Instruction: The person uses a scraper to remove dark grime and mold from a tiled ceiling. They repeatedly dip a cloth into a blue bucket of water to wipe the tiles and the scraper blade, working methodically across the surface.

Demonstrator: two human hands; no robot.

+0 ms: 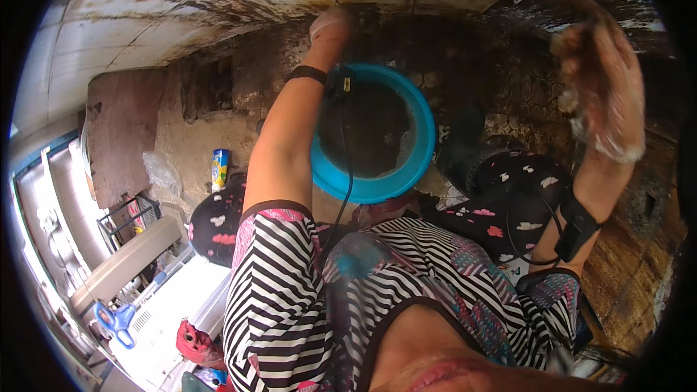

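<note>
A blue plastic basin [427,136] with dark, murky water stands on the dirty floor in front of me. My left hand [332,27] is past the basin's far left edge, against the foot of the grimy tiled wall. It is blurred, and its fingers and anything in them are hidden. On the right, my right hand [610,81] is raised near the stained wall. It wears a wet, see-through plastic glove with foam on it. Its fingers are bent and smeared, and whether something is within them is unclear. Black straps with cables sit on both my arms.
A yellow and blue container [220,169] and a clear plastic bag [162,171] are on the floor at left, near a brown board [122,130]. Blue-handled scissors [117,324] show by a white appliance [174,305] at lower left. Brown soiling covers the wall tiles.
</note>
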